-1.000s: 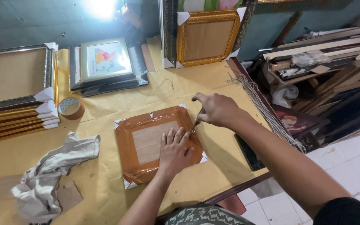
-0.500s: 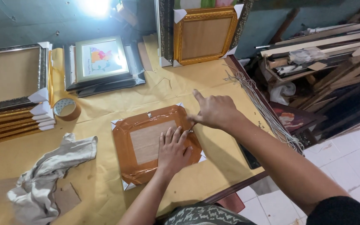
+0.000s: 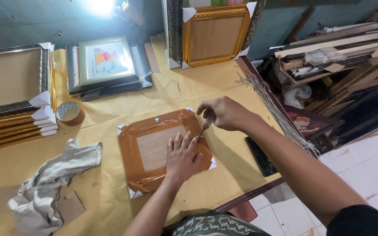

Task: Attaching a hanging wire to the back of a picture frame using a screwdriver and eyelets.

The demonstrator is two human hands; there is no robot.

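Note:
A small picture frame (image 3: 149, 148) lies face down on the paper-covered table (image 3: 224, 175), its back sealed with brown tape and its corners capped in white card. My left hand (image 3: 181, 156) presses flat on the frame's right half, fingers spread. My right hand (image 3: 224, 112) hovers over the frame's right edge and pinches a thin tool (image 3: 202, 130) with a reddish handle, whose tip meets the frame just by my left fingertips.
A roll of brown tape (image 3: 69, 113) and a crumpled grey cloth (image 3: 51, 188) lie to the left. Stacked frames (image 3: 12, 96) sit far left, more frames (image 3: 106, 65) at the back, a gold frame (image 3: 215, 37) leaning. A dark phone (image 3: 262, 156) and white cords (image 3: 276, 116) lie right.
My right hand has pulled back from the frame's upper right corner toward its right edge, now holding the tool upright. The left hand stays pressed on the frame.

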